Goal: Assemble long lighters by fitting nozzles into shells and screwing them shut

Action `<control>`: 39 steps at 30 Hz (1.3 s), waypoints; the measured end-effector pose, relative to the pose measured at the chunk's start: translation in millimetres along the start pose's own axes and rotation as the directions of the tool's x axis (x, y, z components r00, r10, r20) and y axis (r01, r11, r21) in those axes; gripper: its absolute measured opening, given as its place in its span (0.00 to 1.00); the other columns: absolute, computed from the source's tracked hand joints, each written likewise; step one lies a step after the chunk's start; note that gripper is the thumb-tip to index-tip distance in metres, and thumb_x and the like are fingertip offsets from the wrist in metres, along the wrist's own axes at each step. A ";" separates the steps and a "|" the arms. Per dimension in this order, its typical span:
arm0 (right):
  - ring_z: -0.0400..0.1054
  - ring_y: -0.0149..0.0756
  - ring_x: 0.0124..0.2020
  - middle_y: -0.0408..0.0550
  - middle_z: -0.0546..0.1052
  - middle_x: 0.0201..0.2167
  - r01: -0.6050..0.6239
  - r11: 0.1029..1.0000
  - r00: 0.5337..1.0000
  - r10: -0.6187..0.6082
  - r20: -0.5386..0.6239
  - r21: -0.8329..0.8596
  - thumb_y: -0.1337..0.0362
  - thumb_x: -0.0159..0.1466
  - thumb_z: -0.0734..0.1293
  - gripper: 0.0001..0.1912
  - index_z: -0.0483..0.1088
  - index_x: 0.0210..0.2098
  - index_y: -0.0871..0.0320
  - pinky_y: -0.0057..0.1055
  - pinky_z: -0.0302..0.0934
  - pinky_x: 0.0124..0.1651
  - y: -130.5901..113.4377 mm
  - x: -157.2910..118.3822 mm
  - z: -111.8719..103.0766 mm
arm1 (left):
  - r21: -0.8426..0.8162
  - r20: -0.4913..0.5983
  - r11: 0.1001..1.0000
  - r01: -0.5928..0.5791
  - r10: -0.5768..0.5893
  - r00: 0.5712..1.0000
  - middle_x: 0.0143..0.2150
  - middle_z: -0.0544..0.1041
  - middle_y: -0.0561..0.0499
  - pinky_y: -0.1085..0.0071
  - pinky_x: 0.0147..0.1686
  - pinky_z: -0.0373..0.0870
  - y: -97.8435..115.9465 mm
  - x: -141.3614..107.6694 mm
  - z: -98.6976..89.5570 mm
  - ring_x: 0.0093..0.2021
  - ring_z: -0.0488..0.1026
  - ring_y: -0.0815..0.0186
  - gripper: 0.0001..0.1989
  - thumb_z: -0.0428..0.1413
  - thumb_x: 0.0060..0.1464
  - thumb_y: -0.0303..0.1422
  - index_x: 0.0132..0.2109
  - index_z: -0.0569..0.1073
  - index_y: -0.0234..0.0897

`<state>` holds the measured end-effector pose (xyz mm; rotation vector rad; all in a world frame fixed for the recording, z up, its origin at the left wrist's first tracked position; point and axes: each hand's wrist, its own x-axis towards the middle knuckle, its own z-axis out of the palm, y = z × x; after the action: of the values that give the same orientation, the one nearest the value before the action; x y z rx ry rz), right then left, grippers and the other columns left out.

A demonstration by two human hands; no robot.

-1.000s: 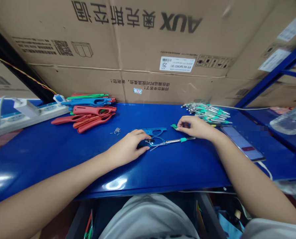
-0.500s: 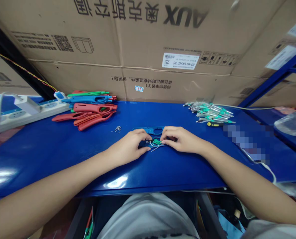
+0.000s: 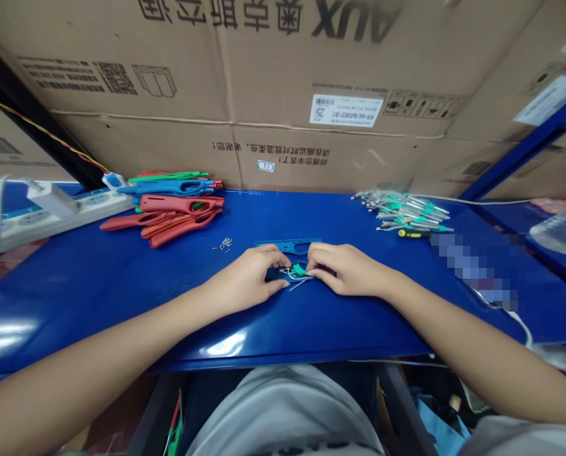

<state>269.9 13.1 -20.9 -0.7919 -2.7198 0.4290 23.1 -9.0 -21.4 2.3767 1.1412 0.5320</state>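
Near the middle of the blue table, a small green part with white wires [image 3: 298, 271] lies between my hands, over a blue shell half that they mostly cover. My left hand [image 3: 251, 275] has its fingers bent round the left end of this assembly, gripping its dark end. At the right end, my right hand [image 3: 342, 269] pinches the assembly between thumb and fingers. Just behind them lies another blue shell half [image 3: 287, 247] with a handle opening. A thin grey rod [image 3: 300, 284] sticks out toward me below the green part.
Red, blue and green shells [image 3: 182, 204] are piled at the back left, beside a white power strip [image 3: 92, 212]. Small screws [image 3: 225, 243] lie left of centre. Green-and-metal parts [image 3: 406, 210] and a yellow-black screwdriver [image 3: 412, 234] are at the back right.
My right hand's fingers have shifted slightly over the assembly. More of the rear blue shell's right end shows. The view has tilted a little; my left hand is nearly unchanged.
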 end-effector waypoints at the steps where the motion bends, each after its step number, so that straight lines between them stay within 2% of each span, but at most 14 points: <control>1: 0.68 0.35 0.35 0.48 0.74 0.36 0.005 1.000 1.000 -0.005 0.003 -0.001 0.66 0.70 0.61 0.06 0.68 0.38 0.57 0.30 0.58 0.36 -0.2 0.0 -0.2 | 0.005 0.001 1.000 -0.001 0.001 1.000 0.44 0.79 0.46 0.62 0.48 0.74 0.4 0.0 0.0 0.45 0.77 0.59 0.12 0.64 0.54 0.28 0.47 0.77 0.35; 8: 0.70 0.35 0.35 0.49 0.77 0.37 0.069 0.997 0.998 -0.069 0.011 -0.017 0.65 0.70 0.61 0.08 0.72 0.38 0.57 0.30 0.61 0.37 -3.1 0.2 -3.8 | 0.016 0.002 1.000 -0.020 0.020 1.000 0.44 0.79 0.45 0.61 0.48 0.74 1.7 -0.1 -0.5 0.45 0.77 0.58 0.12 0.63 0.54 0.27 0.46 0.76 0.35; 16: 0.70 0.35 0.33 0.51 0.78 0.40 0.171 0.952 0.985 -0.161 0.062 -0.254 0.67 0.70 0.58 0.13 0.75 0.39 0.57 0.31 0.59 0.34 -7.5 -3.6 -4.7 | 0.002 -0.016 1.000 -0.030 0.030 0.999 0.43 0.78 0.48 0.61 0.47 0.74 0.4 -0.3 0.8 0.44 0.77 0.59 0.11 0.63 0.54 0.28 0.45 0.74 0.37; 19: 0.70 0.34 0.34 0.50 0.77 0.40 0.124 0.970 0.992 -0.126 0.006 -0.210 0.63 0.71 0.60 0.12 0.75 0.39 0.57 0.30 0.60 0.35 -6.9 -2.5 -2.9 | -0.050 -0.044 0.999 -0.020 0.018 0.999 0.42 0.78 0.49 0.62 0.45 0.75 -0.4 -0.4 2.9 0.43 0.77 0.60 0.14 0.64 0.53 0.29 0.46 0.72 0.38; 22: 0.69 0.33 0.34 0.51 0.75 0.44 0.026 0.995 0.997 -0.033 -0.066 -0.100 0.58 0.69 0.64 0.10 0.73 0.43 0.56 0.29 0.61 0.35 -5.3 -0.8 -2.5 | -0.077 -0.056 0.997 -0.013 0.009 0.998 0.43 0.78 0.49 0.62 0.46 0.75 -0.3 -0.7 4.3 0.44 0.76 0.60 0.18 0.64 0.52 0.29 0.50 0.71 0.38; 25: 0.68 0.31 0.32 0.51 0.73 0.47 -0.067 0.998 0.996 0.068 -0.064 0.008 0.56 0.67 0.67 0.14 0.69 0.49 0.55 0.28 0.60 0.34 -3.2 0.0 -3.0 | -0.046 -0.051 0.998 -0.041 0.039 0.998 0.45 0.77 0.47 0.61 0.48 0.74 0.9 -1.2 3.7 0.46 0.75 0.59 0.19 0.62 0.54 0.29 0.53 0.71 0.37; 28: 0.69 0.33 0.34 0.48 0.75 0.45 -0.132 0.990 0.989 0.135 -0.054 0.056 0.54 0.65 0.69 0.18 0.67 0.51 0.54 0.28 0.60 0.35 -1.2 0.3 -1.7 | -0.030 -0.049 0.998 -0.063 0.061 0.997 0.45 0.76 0.47 0.62 0.49 0.73 3.9 -1.4 2.2 0.47 0.75 0.59 0.19 0.62 0.53 0.29 0.53 0.73 0.38; 33: 0.73 0.39 0.42 0.49 0.78 0.46 -0.114 0.993 0.993 0.114 -0.026 0.003 0.55 0.67 0.68 0.15 0.68 0.50 0.53 0.31 0.61 0.39 -1.7 2.7 2.8 | -0.035 -0.062 0.997 -0.068 0.065 0.996 0.44 0.78 0.47 0.64 0.45 0.73 8.6 -1.2 4.9 0.45 0.76 0.59 0.12 0.57 0.61 0.36 0.50 0.76 0.38; 39: 0.72 0.38 0.41 0.50 0.77 0.47 -0.074 0.997 0.997 0.074 -0.001 0.010 0.55 0.65 0.70 0.19 0.68 0.52 0.54 0.31 0.61 0.39 -1.9 -1.1 -10.2 | 0.053 -0.043 0.998 -0.042 0.044 0.998 0.44 0.79 0.47 0.64 0.44 0.72 5.8 -1.1 9.5 0.45 0.77 0.58 0.09 0.54 0.64 0.35 0.47 0.77 0.38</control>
<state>273.4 13.0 -11.0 -0.8919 -2.6912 0.4574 31.0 -15.3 -26.3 2.4501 1.1379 0.5793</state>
